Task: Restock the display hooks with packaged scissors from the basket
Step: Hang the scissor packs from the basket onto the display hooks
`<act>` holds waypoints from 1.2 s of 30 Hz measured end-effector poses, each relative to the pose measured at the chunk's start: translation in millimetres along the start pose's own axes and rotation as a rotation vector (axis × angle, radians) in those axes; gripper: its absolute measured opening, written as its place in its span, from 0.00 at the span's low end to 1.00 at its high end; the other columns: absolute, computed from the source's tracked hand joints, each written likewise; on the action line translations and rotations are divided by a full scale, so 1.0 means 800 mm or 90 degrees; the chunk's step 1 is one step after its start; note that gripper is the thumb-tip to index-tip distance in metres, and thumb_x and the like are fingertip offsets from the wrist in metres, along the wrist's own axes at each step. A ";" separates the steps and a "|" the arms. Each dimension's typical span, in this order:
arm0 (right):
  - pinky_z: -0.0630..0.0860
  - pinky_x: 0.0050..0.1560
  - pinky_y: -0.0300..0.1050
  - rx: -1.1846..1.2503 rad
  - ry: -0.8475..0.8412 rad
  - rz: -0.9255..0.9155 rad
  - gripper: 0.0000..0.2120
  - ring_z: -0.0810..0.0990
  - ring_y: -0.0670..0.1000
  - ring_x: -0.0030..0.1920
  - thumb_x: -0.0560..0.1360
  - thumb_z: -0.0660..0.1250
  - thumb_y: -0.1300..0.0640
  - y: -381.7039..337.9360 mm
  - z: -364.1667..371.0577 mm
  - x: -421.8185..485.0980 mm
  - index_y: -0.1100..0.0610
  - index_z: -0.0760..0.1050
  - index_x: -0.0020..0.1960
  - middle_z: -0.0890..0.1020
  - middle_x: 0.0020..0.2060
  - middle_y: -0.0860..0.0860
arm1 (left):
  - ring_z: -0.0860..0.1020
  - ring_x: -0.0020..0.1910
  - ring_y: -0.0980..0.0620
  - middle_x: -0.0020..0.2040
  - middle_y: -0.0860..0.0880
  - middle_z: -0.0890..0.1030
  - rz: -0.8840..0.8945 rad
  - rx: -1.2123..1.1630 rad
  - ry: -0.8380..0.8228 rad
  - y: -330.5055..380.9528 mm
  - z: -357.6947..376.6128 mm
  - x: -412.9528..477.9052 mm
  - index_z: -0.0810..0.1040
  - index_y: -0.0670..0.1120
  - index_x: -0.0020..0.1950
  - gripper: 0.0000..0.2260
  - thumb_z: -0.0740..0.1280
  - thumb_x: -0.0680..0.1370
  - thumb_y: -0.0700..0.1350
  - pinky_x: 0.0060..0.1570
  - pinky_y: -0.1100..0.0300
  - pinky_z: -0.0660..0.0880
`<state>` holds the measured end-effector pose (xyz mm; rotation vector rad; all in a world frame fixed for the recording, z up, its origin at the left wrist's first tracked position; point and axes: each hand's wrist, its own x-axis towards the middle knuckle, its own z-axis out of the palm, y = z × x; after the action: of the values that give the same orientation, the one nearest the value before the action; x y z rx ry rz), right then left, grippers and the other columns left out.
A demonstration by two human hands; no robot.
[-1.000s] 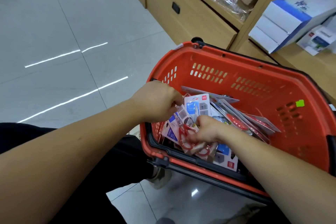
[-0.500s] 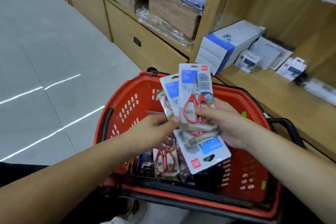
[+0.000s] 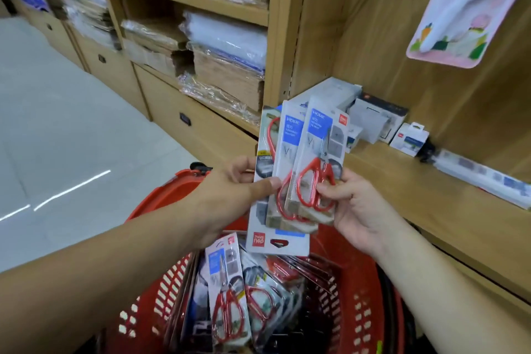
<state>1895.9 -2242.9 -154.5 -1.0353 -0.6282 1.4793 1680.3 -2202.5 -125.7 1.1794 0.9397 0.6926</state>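
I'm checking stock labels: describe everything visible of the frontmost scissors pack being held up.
The frontmost scissors pack is a tall card with a blue label, a red corner logo and red-handled scissors. It stands nearly upright, fanned over two other packs above the red basket; the right hand pinches its lower part.

- The left hand (image 3: 227, 198) is held up, thumb pressed on the front of a fan of scissor packs (image 3: 290, 181), fingers curled behind.
- The right hand (image 3: 356, 210) pinches the fan's opposite edge, palm facing the person.
- The bare left forearm (image 3: 115, 261) and right forearm (image 3: 448, 296) reach forward, converging.
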 end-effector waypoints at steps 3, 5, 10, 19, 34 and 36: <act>0.86 0.41 0.54 0.012 0.006 -0.003 0.23 0.88 0.58 0.45 0.70 0.64 0.76 -0.004 -0.006 0.010 0.64 0.78 0.63 0.87 0.48 0.60 | 0.88 0.49 0.39 0.53 0.39 0.88 -0.003 -0.043 -0.009 -0.005 -0.001 0.007 0.78 0.43 0.62 0.09 0.69 0.82 0.39 0.41 0.52 0.85; 0.86 0.40 0.52 -0.010 -0.003 0.015 0.19 0.88 0.58 0.45 0.71 0.64 0.78 0.001 -0.006 0.012 0.63 0.79 0.58 0.87 0.47 0.60 | 0.87 0.51 0.37 0.54 0.39 0.88 -0.002 -0.051 0.007 -0.021 0.002 0.009 0.78 0.42 0.63 0.11 0.70 0.81 0.36 0.47 0.48 0.85; 0.86 0.46 0.57 -0.059 0.050 0.011 0.20 0.89 0.60 0.46 0.72 0.64 0.79 0.010 -0.001 0.024 0.63 0.80 0.58 0.88 0.47 0.61 | 0.87 0.50 0.38 0.52 0.40 0.88 0.010 -0.068 0.093 -0.040 0.001 0.025 0.79 0.41 0.62 0.16 0.74 0.76 0.32 0.52 0.45 0.83; 0.86 0.48 0.61 -0.079 0.205 -0.041 0.21 0.89 0.63 0.49 0.71 0.66 0.78 0.001 -0.017 0.033 0.60 0.82 0.58 0.88 0.50 0.61 | 0.88 0.51 0.40 0.55 0.43 0.88 -0.023 -0.046 0.001 -0.023 -0.021 0.031 0.82 0.49 0.65 0.14 0.64 0.85 0.36 0.43 0.49 0.86; 0.83 0.48 0.50 -0.249 0.015 -0.116 0.28 0.89 0.56 0.47 0.65 0.71 0.77 0.004 -0.013 0.012 0.57 0.76 0.61 0.89 0.47 0.56 | 0.87 0.53 0.42 0.56 0.44 0.88 -0.036 0.242 -0.199 0.004 -0.044 0.010 0.81 0.51 0.67 0.15 0.71 0.81 0.41 0.48 0.49 0.85; 0.83 0.51 0.54 -0.269 -0.023 -0.103 0.28 0.88 0.58 0.50 0.68 0.70 0.78 0.008 -0.012 0.011 0.58 0.75 0.64 0.88 0.49 0.58 | 0.86 0.58 0.42 0.60 0.46 0.87 -0.023 0.259 -0.232 0.003 -0.051 0.010 0.80 0.53 0.70 0.16 0.69 0.83 0.41 0.56 0.44 0.82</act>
<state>1902.0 -2237.2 -166.4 -1.2477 -1.0564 1.2525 1648.1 -2176.6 -129.4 1.5792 0.8072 0.2426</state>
